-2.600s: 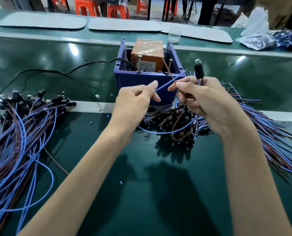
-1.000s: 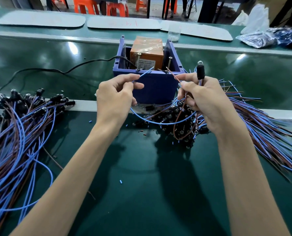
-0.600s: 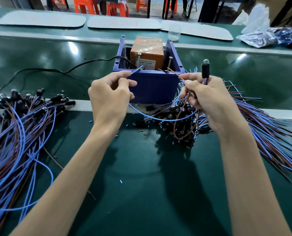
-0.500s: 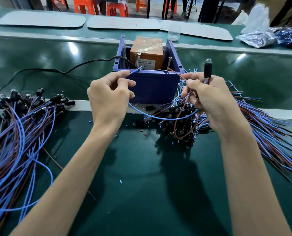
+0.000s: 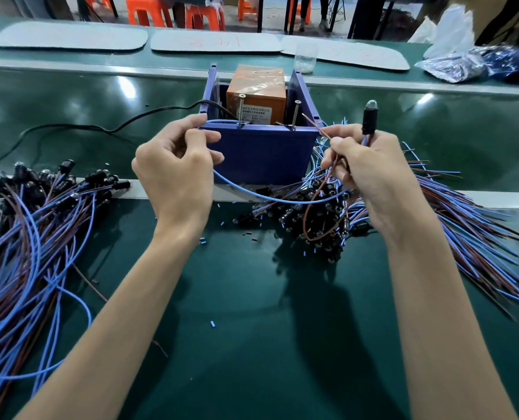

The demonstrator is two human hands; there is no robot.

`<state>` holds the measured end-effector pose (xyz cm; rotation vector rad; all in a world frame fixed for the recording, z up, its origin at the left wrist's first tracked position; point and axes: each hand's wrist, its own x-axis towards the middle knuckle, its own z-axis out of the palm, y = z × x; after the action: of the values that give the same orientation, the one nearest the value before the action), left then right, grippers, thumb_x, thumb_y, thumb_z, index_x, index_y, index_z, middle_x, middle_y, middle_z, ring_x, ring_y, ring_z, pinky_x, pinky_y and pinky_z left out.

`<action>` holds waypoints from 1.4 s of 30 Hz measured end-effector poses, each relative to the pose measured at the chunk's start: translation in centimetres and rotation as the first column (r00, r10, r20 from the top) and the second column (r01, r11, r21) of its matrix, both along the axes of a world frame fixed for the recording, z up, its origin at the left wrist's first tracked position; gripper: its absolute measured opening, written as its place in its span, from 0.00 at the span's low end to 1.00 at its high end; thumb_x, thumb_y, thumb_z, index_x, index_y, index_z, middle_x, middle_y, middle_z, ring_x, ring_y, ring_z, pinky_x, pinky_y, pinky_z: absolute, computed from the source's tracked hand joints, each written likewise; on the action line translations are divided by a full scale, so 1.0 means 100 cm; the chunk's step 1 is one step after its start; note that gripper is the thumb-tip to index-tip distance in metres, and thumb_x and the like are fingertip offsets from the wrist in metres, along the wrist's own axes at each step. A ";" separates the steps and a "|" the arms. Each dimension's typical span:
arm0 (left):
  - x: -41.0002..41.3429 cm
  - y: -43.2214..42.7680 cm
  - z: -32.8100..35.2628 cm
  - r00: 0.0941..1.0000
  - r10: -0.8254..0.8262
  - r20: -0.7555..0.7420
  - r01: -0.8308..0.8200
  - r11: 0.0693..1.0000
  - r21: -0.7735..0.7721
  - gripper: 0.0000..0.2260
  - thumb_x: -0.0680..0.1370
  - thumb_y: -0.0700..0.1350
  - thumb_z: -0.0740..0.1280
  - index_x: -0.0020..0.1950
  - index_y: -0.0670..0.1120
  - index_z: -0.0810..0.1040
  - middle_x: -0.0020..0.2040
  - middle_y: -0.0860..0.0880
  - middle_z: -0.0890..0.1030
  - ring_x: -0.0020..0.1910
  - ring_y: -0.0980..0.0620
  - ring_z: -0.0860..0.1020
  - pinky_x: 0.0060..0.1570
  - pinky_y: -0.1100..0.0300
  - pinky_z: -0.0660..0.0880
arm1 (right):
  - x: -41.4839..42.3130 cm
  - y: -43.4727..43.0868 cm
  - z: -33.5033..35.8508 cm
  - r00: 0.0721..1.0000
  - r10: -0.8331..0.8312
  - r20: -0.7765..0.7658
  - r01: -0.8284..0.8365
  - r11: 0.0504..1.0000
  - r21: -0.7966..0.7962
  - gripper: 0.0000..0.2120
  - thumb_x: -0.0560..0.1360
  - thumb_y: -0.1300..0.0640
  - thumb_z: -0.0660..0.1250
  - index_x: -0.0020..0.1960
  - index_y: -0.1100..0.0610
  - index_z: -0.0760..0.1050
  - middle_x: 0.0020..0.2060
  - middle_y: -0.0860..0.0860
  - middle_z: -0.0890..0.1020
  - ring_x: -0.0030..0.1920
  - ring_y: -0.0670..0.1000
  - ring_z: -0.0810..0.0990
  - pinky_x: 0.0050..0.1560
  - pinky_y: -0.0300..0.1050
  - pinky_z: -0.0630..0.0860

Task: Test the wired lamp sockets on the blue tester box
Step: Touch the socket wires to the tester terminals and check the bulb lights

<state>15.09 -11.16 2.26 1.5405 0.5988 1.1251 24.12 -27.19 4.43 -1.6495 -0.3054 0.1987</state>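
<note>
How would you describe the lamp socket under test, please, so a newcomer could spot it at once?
Find the blue tester box. Just right of it, the right hand holds one black lamp socket upright. Unlike the sockets heaped on the belt, it alone stands raised, clear bulb uppermost.

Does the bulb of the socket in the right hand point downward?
No, the right hand holds the socket upright, bulb on top.
</note>
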 end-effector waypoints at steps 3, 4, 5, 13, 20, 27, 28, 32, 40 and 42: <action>0.000 0.002 0.001 1.000 0.016 0.017 -0.016 1.000 -0.009 0.12 0.73 0.40 0.59 0.43 0.53 0.82 0.31 0.58 0.83 0.26 0.56 0.80 0.35 0.67 0.72 | 0.000 0.002 0.000 1.000 0.011 0.005 -0.011 1.000 0.008 0.10 0.79 0.68 0.56 0.52 0.61 0.75 0.22 0.47 0.76 0.19 0.43 0.64 0.20 0.31 0.59; 0.000 0.003 0.001 1.000 0.011 0.012 -0.010 1.000 -0.015 0.12 0.73 0.40 0.59 0.43 0.52 0.82 0.31 0.58 0.83 0.26 0.56 0.80 0.36 0.67 0.72 | 0.000 0.001 0.000 1.000 0.012 0.004 -0.012 1.000 0.011 0.10 0.79 0.68 0.56 0.52 0.60 0.75 0.22 0.47 0.76 0.19 0.43 0.63 0.20 0.31 0.59; 0.000 0.003 0.001 1.000 0.004 0.006 -0.004 1.000 -0.022 0.12 0.73 0.40 0.59 0.44 0.52 0.82 0.32 0.58 0.83 0.26 0.57 0.80 0.36 0.66 0.73 | 0.000 0.002 0.000 1.000 0.012 0.004 -0.012 1.000 0.013 0.10 0.79 0.68 0.56 0.51 0.60 0.75 0.22 0.47 0.76 0.19 0.43 0.63 0.20 0.31 0.59; 0.003 0.001 -0.003 0.998 -0.051 0.023 0.052 0.997 -0.049 0.12 0.76 0.37 0.59 0.46 0.48 0.82 0.30 0.58 0.82 0.26 0.58 0.78 0.36 0.65 0.74 | 0.000 0.004 -0.001 0.998 -0.056 0.011 0.056 0.998 0.042 0.11 0.80 0.67 0.56 0.48 0.58 0.75 0.21 0.45 0.76 0.20 0.42 0.65 0.21 0.30 0.60; 0.003 0.002 -0.003 0.997 -0.063 0.044 0.066 0.995 -0.075 0.14 0.75 0.35 0.58 0.42 0.48 0.81 0.27 0.57 0.79 0.24 0.58 0.76 0.33 0.64 0.73 | -0.003 0.008 -0.003 1.000 -0.011 -0.005 0.011 0.999 0.040 0.11 0.80 0.67 0.56 0.52 0.60 0.76 0.23 0.45 0.75 0.20 0.42 0.64 0.22 0.30 0.60; 0.002 -0.001 -0.002 0.993 -0.091 0.069 0.097 0.992 -0.080 0.13 0.73 0.37 0.58 0.40 0.48 0.81 0.27 0.56 0.78 0.23 0.59 0.74 0.32 0.63 0.73 | -0.003 0.006 -0.001 1.000 -0.007 -0.015 0.008 0.999 0.051 0.12 0.79 0.68 0.55 0.54 0.63 0.77 0.27 0.51 0.73 0.20 0.41 0.63 0.21 0.29 0.60; 0.002 -0.001 -0.002 0.993 -0.094 0.072 0.100 0.992 -0.082 0.13 0.73 0.37 0.58 0.40 0.48 0.81 0.27 0.56 0.77 0.23 0.59 0.74 0.31 0.63 0.73 | -0.003 0.005 0.000 1.000 -0.009 -0.016 0.010 0.999 0.048 0.12 0.79 0.68 0.55 0.54 0.64 0.77 0.27 0.51 0.73 0.20 0.41 0.63 0.21 0.29 0.59; 0.001 -0.001 -0.002 0.992 -0.096 0.087 0.103 0.992 -0.079 0.13 0.71 0.38 0.58 0.38 0.48 0.81 0.25 0.56 0.77 0.22 0.58 0.72 0.29 0.65 0.70 | -0.003 0.005 0.000 1.000 -0.015 -0.015 0.016 0.999 0.040 0.12 0.79 0.68 0.56 0.53 0.63 0.78 0.26 0.50 0.73 0.20 0.42 0.62 0.21 0.30 0.59; 0.002 -0.001 -0.004 0.988 -0.107 0.110 0.116 0.990 -0.081 0.13 0.70 0.37 0.58 0.37 0.47 0.81 0.24 0.56 0.74 0.21 0.56 0.68 0.26 0.66 0.66 | -0.005 0.004 0.002 1.000 -0.003 -0.010 0.003 1.000 0.030 0.13 0.79 0.68 0.56 0.47 0.59 0.78 0.25 0.49 0.73 0.20 0.42 0.63 0.21 0.30 0.60; 0.002 -0.001 -0.003 0.988 -0.109 0.108 0.118 0.990 -0.082 0.13 0.70 0.37 0.58 0.37 0.47 0.81 0.24 0.56 0.74 0.21 0.56 0.68 0.26 0.66 0.67 | -0.005 0.003 0.003 1.000 0.000 -0.006 0.000 1.000 0.020 0.13 0.79 0.68 0.56 0.47 0.58 0.78 0.24 0.48 0.74 0.20 0.42 0.63 0.21 0.30 0.60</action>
<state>15.26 -11.23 1.93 1.4142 0.4787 1.0708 23.67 -26.85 4.70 -1.6285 -0.3022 0.1995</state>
